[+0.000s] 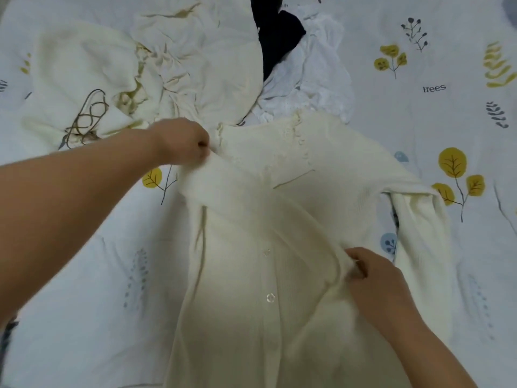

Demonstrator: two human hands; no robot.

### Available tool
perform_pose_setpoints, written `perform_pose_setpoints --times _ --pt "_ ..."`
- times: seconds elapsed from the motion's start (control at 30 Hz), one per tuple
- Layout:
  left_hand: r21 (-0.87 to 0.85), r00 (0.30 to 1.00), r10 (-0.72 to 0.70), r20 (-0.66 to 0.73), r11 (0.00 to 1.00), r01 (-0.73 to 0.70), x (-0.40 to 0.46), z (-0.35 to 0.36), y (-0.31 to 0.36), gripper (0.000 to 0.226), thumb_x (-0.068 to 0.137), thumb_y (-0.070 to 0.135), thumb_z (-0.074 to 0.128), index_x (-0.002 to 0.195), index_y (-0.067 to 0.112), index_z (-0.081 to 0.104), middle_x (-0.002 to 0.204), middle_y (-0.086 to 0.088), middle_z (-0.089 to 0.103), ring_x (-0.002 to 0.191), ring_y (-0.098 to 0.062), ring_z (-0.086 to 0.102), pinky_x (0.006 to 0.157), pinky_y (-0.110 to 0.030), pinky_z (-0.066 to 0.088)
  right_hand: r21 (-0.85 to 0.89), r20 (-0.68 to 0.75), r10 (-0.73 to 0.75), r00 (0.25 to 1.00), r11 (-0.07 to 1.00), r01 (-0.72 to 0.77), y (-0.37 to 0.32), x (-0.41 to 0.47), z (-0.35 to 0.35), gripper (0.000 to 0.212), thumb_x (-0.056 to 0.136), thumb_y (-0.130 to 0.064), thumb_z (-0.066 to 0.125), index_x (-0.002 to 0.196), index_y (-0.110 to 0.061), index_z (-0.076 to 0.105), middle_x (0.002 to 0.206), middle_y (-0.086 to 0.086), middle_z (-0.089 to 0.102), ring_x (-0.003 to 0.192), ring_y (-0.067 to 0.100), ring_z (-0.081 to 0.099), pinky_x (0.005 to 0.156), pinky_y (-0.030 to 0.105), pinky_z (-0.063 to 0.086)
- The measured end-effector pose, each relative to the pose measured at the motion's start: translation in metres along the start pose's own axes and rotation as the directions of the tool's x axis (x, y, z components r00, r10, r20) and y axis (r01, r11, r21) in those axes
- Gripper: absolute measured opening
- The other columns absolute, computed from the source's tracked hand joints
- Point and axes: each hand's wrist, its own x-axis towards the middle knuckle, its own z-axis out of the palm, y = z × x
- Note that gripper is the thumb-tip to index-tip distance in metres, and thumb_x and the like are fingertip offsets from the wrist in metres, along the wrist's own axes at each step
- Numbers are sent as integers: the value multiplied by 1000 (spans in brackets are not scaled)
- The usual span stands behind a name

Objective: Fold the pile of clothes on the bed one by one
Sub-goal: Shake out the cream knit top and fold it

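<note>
The right hand (372,278) is nearest; its fingers (356,268) pinch a fold of the cream cardigan (268,289), which lies spread on the bed (92,289) below both hands; the left hand (181,144) clamps the cardigan's shoulder; beyond those fingers lies the pile of clothes (173,60), cream, white and dark.

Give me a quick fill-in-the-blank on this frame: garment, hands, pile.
1. Both hands grip a cream ____ with clear buttons down its front.
2. The left hand pinches it near the shoulder; the right hand pinches the ____ folded across its front.
3. Among the pale clothes in the pile, one garment is ____ in colour.
4. The word printed on the bedsheet is ____.

Missing words: cardigan; sleeve; black; trees
</note>
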Motion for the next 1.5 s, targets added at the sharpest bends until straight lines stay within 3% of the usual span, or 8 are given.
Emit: perform_pose_setpoints --times 0.3,0.47,0.7,0.93,1.1,1.33,1.4,1.5 --pt "114 993 -49 -105 992 61 2 39 18 34 95 21 42 126 7 45 119 -17 46 101 -36 51 71 -38 39 -435 -156 -19 988 899 -52 -10 -2 36 64 80 -65 48 123 -19 35 116 1 43 106 18 44 85 32 41" --pt "88 996 -14 -85 996 21 -17 69 10 46 93 33 46 132 10 40 137 -13 38 119 -34 39 90 -43 39 -603 -65 -150 987 794 81 -6 -6 38 38 89 -18 53 125 -9 42 112 5 52 91 17 52 72 26 43" --pt "95 991 -34 -126 994 46 -22 62 -15 27 90 18 44 111 15 60 86 -5 56 97 -30 50 84 -38 32 274 130 63 989 957 -97 4 13 -30 32 83 -2 47 55 -16 53 47 -8 47 42 4 40 45 20 30" --pt "58 984 15 -178 998 -5 -22 60 22 33 90 22 47 121 12 55 115 -11 56 114 -31 46 103 -45 24 -533 -122 -92 988 846 13 11 15 -2 24 94 -24 42 117 -20 47 98 -1 49 89 17 44 77 30 35" --pt "-72 957 59 -283 994 -82 -34 81 68 50 93 33 47 138 11 40 144 -13 38 135 -29 31 111 -50 11 -497 -338 -309 889 861 111 21 11 37 61 75 -19 72 131 -4 52 129 27 51 120 44 49 97 62 33" --pt "99 960 279 30 955 -281 -77 133 131 73 93 59 15 134 21 -32 154 -6 -25 137 -30 -29 112 -52 -10 -556 40 -287 957 789 260 37 14 54 63 98 -46 28 148 -25 -4 156 9 -10 145 28 -5 111 58 0" --pt "59 971 235 50 970 -238 -79 132 137 74 93 59 13 138 19 -29 153 -6 -27 138 -30 -29 112 -51 -12 -466 -202 -427 881 833 297 34 20 35 48 89 -26 50 135 -12 48 142 20 41 132 36 37 105 58 26" --pt "-33 961 274 -31 961 -275 -85 120 157 73 95 54 19 147 17 -15 154 -9 -23 143 -28 -19 114 -49 -9 -200 -600 -186 778 977 79 47 33 -4 40 82 -7 56 122 -4 52 120 22 52 111 32 42 91 47 37"
